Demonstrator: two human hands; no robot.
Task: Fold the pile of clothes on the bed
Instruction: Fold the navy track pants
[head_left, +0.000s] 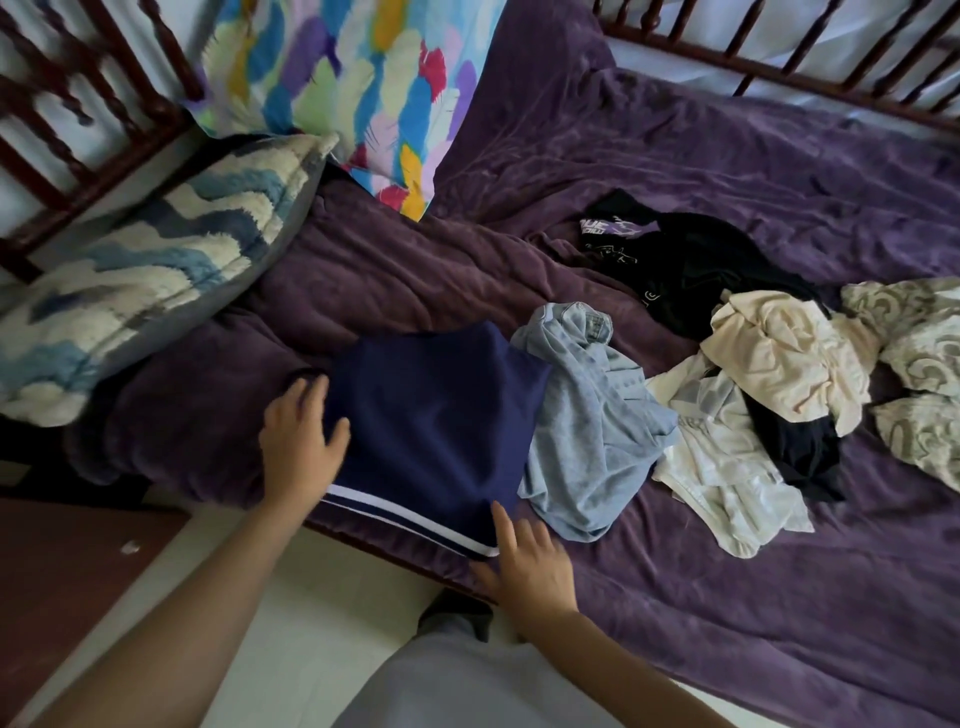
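Clothes folding is at the smoothing step: the left hand (301, 441) and right hand (524, 558), fingers spread and gripping nothing, press flat on the folded navy garment (436, 415) between them, and next comes, likely, the light-blue garment (587, 431) beyond the right hand.

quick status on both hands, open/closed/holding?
Left hand: open, fingers spread, flat on the left edge of the navy garment, gripping nothing.
Right hand: open, flat at the garment's near right corner, gripping nothing.
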